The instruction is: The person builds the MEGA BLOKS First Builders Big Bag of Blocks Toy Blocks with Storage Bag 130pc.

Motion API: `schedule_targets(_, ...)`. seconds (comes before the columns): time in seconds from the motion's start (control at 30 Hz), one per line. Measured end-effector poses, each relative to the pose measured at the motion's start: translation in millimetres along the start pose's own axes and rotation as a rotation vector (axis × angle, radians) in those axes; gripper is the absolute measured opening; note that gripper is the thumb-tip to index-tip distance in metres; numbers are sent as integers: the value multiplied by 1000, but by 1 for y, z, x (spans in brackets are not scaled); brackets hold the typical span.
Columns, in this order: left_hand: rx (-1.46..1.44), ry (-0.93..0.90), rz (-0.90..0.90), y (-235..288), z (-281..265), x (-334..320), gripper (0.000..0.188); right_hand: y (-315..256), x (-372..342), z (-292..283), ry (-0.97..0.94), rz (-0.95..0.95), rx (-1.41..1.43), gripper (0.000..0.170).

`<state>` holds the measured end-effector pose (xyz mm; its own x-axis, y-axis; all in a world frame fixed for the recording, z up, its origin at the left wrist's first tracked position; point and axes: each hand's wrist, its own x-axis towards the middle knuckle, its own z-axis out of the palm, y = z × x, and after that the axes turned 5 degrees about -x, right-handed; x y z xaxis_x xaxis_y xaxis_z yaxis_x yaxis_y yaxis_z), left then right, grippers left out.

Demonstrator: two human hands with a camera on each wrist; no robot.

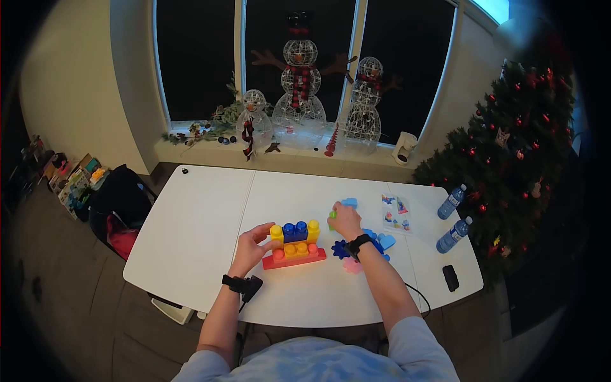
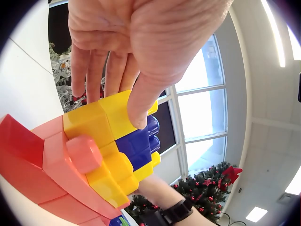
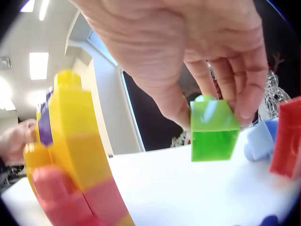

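Note:
A block structure stands on the table, with a red base point(image 1: 294, 260), yellow and coral blocks low down, yellow blocks point(image 1: 313, 232) at both ends and a dark blue block point(image 1: 294, 233) between them. My left hand point(image 1: 252, 247) is at its left end; in the left wrist view the thumb of that hand point(image 2: 155, 42) lies on the upper yellow block point(image 2: 116, 113), the fingers extending behind it. To the right of the structure, my right hand point(image 1: 347, 223) pinches a green block point(image 3: 214, 129) between thumb and fingers, just above the table.
Dark blue gear-like pieces point(image 1: 340, 249), a pink one point(image 1: 352, 266) and light blue blocks point(image 1: 386, 241) lie near my right wrist. Behind are a light blue block point(image 1: 349, 202) and a picture sheet point(image 1: 397, 214). Two bottles point(image 1: 454, 234) and a black case point(image 1: 450, 278) are at the right.

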<state>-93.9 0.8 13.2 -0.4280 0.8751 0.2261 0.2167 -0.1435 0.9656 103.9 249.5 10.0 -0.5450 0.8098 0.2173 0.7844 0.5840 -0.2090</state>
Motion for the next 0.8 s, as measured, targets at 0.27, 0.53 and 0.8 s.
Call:
schedule_targets(0.27,-55,-10,15,-5,2,0,52,-89,-15,-91,-153,-409,998,40)
schedule_targets(0.53,-77,-51,-9,-3,3,0,45,-122,-25,-86,-278,-702,636,36)
schedule_targets(0.8,-57,-41,14,-9,3,1,43,-126,-27,-88,-256,-733,548,32)
